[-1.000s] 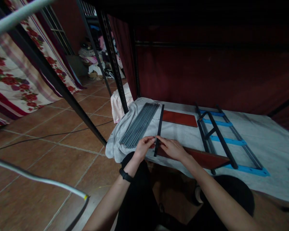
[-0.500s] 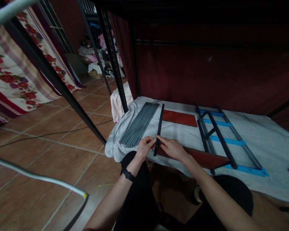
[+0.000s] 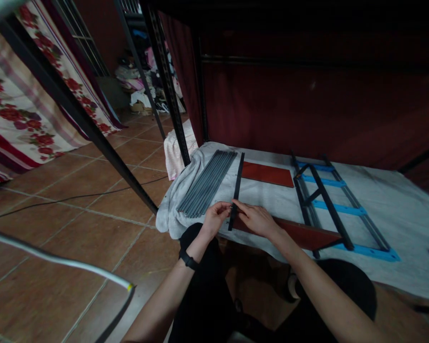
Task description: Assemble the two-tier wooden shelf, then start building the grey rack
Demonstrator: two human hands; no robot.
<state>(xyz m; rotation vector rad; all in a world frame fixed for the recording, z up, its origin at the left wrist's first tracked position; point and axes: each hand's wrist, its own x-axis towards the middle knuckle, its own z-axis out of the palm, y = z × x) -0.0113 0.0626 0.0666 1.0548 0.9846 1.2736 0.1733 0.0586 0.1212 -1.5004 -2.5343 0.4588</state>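
Bar [image 3: 239,178]: black | rods [image 3: 207,183]: grey | boards [image 3: 268,174]: red-brown | crosspieces [image 3: 324,181]: bright blue | sheet [image 3: 389,205]: pale grey | back cloth [image 3: 289,105]: dark maroon | curtain [image 3: 25,100]: white, red flowers, stripes | floor tiles [image 3: 39,295]: brown, pale joints

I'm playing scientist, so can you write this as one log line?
left hand: at black bar | right hand: touching bar | left of bar: grey rods | right of bar: red-brown panels | under rods: pale cloth
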